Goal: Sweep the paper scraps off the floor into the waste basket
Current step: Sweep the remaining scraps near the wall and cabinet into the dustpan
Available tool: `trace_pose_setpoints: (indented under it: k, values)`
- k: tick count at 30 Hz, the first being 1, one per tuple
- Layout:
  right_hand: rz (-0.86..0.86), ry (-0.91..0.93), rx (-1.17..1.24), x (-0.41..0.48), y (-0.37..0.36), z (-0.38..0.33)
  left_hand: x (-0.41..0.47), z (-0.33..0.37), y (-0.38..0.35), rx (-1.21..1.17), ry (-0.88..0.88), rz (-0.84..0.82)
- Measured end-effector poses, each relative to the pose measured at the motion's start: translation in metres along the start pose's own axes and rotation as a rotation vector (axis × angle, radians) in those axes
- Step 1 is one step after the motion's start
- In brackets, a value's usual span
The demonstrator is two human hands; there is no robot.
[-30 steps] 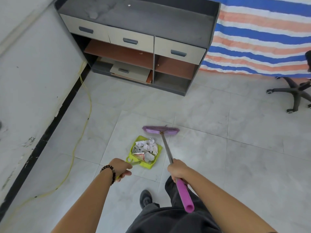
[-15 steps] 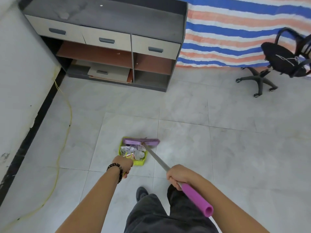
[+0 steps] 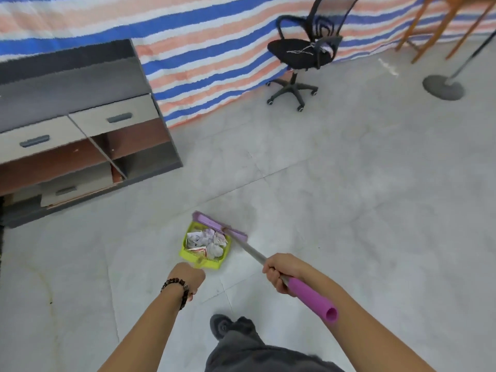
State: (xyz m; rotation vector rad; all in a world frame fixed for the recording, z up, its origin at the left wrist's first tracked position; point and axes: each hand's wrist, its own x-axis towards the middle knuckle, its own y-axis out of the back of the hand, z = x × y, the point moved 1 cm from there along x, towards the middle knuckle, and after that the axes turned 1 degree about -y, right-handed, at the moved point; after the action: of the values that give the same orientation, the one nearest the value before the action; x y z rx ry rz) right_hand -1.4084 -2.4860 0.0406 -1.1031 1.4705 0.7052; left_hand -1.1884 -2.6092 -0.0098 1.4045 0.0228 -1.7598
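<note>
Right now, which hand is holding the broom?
The right hand: it grips the broom by its pole, while the left hand holds the dustpan.

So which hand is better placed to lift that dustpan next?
Left, probably. The left hand grips the handle of the green dustpan, with the paper scraps lying inside; the right hand is busy holding the broom.

You are in what looks like a plain office room: a grey tiled floor (image 3: 362, 197), a black swivel chair (image 3: 299, 52) on castors at 1 o'clock, a low grey drawer cabinet (image 3: 112, 119) at 10 o'clock, and a striped tarpaulin (image 3: 209, 57) hanging at 12 o'clock.
</note>
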Motion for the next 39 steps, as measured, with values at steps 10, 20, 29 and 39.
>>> trace_pose_setpoints:
  k: [10, 20, 29, 39]
  values:
    - [0.093, 0.259, 0.439, -0.089, 0.202, 0.153, -0.122, 0.104, -0.215, 0.405, -0.297, -0.071]
    - [0.246, 0.392, 0.892, -0.162, 0.365, 0.264, -0.228, 0.198, -0.424, 0.729, -0.623, -0.182]
    - [0.405, 0.363, 1.233, -0.202, 0.532, 0.339, -0.281, 0.287, -0.640, 1.004, -0.828, -0.371]
    - [0.581, 0.368, 1.657, -0.275, 0.686, 0.416, -0.406, 0.378, -0.891, 1.294, -1.089, -0.570]
